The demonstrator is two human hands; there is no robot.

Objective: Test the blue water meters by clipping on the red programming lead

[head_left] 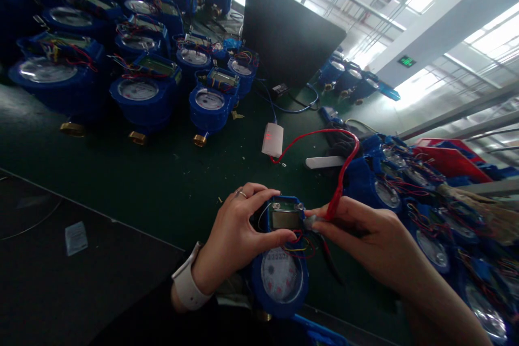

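A blue water meter point(281, 275) with a round dial and a small display point(285, 219) lies at the table's near edge. My left hand point(239, 232) grips the display housing, thumb across its lower side and fingers at its top. Thin loose wires point(302, 246) come out between display and dial. At the housing's right side, my right hand point(365, 232) pinches a pale connector point(311, 222) on the end of a red cable point(348, 165); whether it is plugged in I cannot tell. The cable runs to a small white box point(273, 139) with red lights.
Rows of blue meters point(133, 89) stand at the back left, and more are heaped on the right point(430, 248). A dark screen point(290, 32) stands at the back. A white flat strip point(324, 162) lies on the green table point(162, 189). Red bins point(454, 159) are at the far right.
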